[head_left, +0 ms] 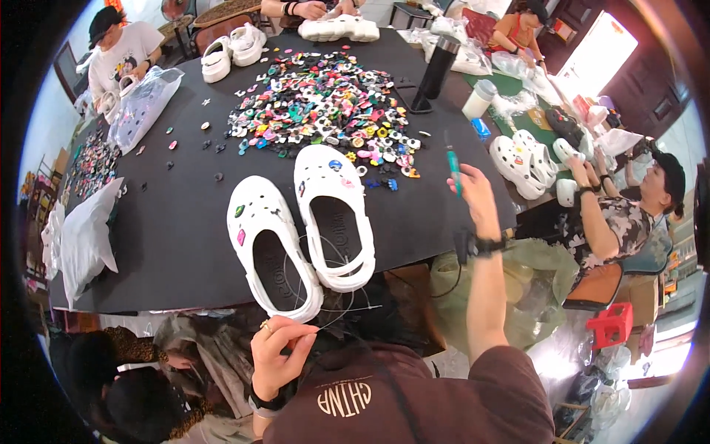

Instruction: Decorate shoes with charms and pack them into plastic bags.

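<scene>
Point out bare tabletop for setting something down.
The black table is bare between the white bag and left clog, and between the right clog and right hand. It is crowded farther off, under the charm heap.

Black tumbler [441, 65]: upright | white cup [481, 98]: near it | blue packet [481, 129]: beside cup | red stool [612, 324] (over at right)

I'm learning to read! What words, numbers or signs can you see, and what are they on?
I don't copy writing out, but it's here:
Brown shirt: pale capital letters, upside down; smaller line too small to read.
Dark insoles of the white clogs: letters, too blurred.
</scene>
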`<action>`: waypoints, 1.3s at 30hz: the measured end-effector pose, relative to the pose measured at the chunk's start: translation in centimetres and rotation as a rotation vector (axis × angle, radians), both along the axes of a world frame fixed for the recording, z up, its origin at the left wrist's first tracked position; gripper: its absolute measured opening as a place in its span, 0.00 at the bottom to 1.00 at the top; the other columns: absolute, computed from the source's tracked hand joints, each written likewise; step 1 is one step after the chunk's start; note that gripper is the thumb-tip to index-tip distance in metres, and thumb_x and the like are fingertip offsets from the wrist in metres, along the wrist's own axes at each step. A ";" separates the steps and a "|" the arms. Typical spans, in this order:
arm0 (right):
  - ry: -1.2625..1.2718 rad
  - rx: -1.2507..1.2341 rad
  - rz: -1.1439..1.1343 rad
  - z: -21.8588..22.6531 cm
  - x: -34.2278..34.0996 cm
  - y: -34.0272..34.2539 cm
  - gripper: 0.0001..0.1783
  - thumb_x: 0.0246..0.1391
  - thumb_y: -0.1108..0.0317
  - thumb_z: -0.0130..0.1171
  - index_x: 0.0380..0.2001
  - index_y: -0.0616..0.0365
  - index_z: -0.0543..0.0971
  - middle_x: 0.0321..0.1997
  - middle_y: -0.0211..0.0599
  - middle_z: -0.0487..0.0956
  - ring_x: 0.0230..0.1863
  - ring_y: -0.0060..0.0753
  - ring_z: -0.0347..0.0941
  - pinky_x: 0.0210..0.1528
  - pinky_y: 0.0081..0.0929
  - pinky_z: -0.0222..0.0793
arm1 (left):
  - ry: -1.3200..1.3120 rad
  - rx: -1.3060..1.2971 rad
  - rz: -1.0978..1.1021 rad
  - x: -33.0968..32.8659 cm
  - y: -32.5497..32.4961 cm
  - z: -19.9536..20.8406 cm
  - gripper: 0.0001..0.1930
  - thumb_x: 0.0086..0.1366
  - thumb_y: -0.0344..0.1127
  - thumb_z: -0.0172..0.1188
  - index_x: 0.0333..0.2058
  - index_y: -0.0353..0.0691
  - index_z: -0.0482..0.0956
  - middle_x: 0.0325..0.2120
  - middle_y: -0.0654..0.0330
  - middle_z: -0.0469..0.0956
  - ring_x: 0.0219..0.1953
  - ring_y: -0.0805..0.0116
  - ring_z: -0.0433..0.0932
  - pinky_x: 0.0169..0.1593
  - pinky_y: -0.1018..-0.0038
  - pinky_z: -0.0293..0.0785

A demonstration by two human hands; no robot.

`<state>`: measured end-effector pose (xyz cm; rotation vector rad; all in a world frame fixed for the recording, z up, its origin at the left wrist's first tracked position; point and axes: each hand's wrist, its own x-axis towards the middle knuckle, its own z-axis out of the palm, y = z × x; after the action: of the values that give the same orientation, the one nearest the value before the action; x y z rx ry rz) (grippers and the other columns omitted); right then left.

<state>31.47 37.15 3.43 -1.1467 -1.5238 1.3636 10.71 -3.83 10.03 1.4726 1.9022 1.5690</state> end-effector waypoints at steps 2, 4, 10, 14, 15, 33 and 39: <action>0.462 -0.185 0.172 3.5 0.0 -6.3 0.22 0.56 0.70 0.53 0.54 0.64 0.65 0.42 0.39 0.75 0.38 0.30 0.74 0.38 0.25 0.72 | 0.024 -0.038 0.028 -0.4 0.2 -0.2 0.07 0.49 0.21 0.64 0.29 0.38 0.81 0.22 0.63 0.74 0.16 0.77 0.67 0.20 0.81 0.61; 0.872 -0.479 0.343 3.7 2.1 -10.6 0.22 0.57 0.70 0.52 0.54 0.63 0.64 0.42 0.40 0.74 0.39 0.29 0.73 0.39 0.26 0.72 | 0.134 0.005 0.042 -0.5 0.8 -0.3 0.07 0.49 0.22 0.64 0.29 0.38 0.81 0.23 0.63 0.74 0.16 0.77 0.67 0.20 0.81 0.62; 0.407 -0.557 0.773 3.8 4.6 -22.5 0.51 0.42 0.32 0.58 0.56 0.65 0.62 0.38 0.38 0.71 0.35 0.21 0.64 0.34 0.18 0.61 | 0.096 -0.032 -0.017 -0.8 1.1 -0.6 0.08 0.49 0.23 0.65 0.30 0.39 0.81 0.23 0.63 0.75 0.17 0.77 0.67 0.20 0.81 0.62; 0.248 -0.557 0.863 5.5 3.2 -23.5 0.57 0.34 0.27 0.59 0.53 0.71 0.63 0.32 0.30 0.67 0.30 0.20 0.59 0.28 0.18 0.51 | 0.089 -0.033 -0.005 -0.7 0.8 -0.6 0.08 0.48 0.23 0.65 0.29 0.39 0.81 0.23 0.64 0.75 0.17 0.77 0.67 0.20 0.81 0.63; 0.199 -0.642 0.947 5.3 3.3 -23.2 0.56 0.35 0.31 0.62 0.55 0.68 0.61 0.34 0.29 0.66 0.32 0.19 0.59 0.32 0.18 0.53 | 0.098 -0.038 0.004 -0.6 0.7 -0.5 0.08 0.48 0.23 0.65 0.29 0.39 0.81 0.23 0.64 0.75 0.17 0.77 0.67 0.20 0.81 0.63; 0.161 -0.460 0.919 5.7 2.0 -20.4 0.32 0.43 0.67 0.68 0.53 0.62 0.69 0.26 0.29 0.73 0.26 0.17 0.67 0.26 0.16 0.63 | 0.134 -0.050 0.042 -0.4 -0.2 -0.1 0.08 0.47 0.23 0.65 0.28 0.40 0.82 0.22 0.64 0.75 0.17 0.75 0.70 0.21 0.80 0.66; -0.390 0.485 0.157 3.1 0.5 -11.8 0.28 0.54 0.73 0.51 0.59 0.61 0.61 0.42 0.44 0.73 0.39 0.35 0.71 0.42 0.28 0.67 | 0.101 -0.053 0.025 -0.3 -1.4 0.7 0.08 0.45 0.24 0.67 0.28 0.39 0.82 0.21 0.63 0.75 0.17 0.74 0.70 0.20 0.80 0.64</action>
<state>31.96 25.37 6.53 -1.0297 -2.1178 0.8137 10.43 -5.24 10.74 1.5381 2.0087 1.4693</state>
